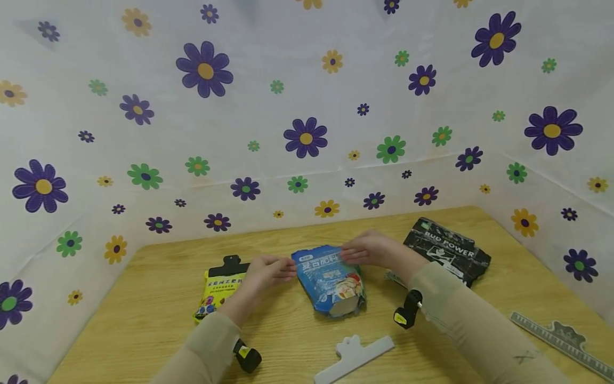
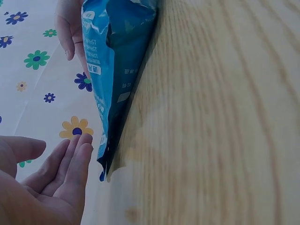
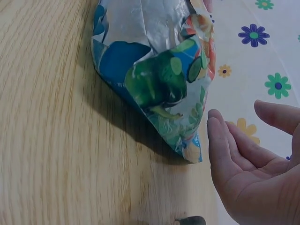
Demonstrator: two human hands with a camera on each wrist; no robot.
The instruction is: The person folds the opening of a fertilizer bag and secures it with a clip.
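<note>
A blue printed bag (image 1: pixel 326 280) with a picture on its front lies on the wooden table between both hands. At its left edge is my left hand (image 1: pixel 268 271), fingers extended toward it; in the left wrist view that hand (image 2: pixel 56 183) has its fingers straight, with a small gap to the bag's corner. My right hand (image 1: pixel 369 249) reaches over from the other side, its fingertips overlapping the bag's upper right in the head view. From the right wrist, the same hand (image 3: pixel 258 159) shows straight fingers and a raised thumb beside the bag's crumpled silver-and-green end (image 3: pixel 164 84).
Left of the blue bag lies a yellow bag (image 1: pixel 218 290) with a black clip (image 1: pixel 231 265) across its top. A black bag (image 1: pixel 443 250) is at the back right. Nearer are a white bag clip (image 1: pixel 355 358) and a grey one (image 1: pixel 561 340). Flower-printed cloth (image 1: pixel 307 176) encloses the table.
</note>
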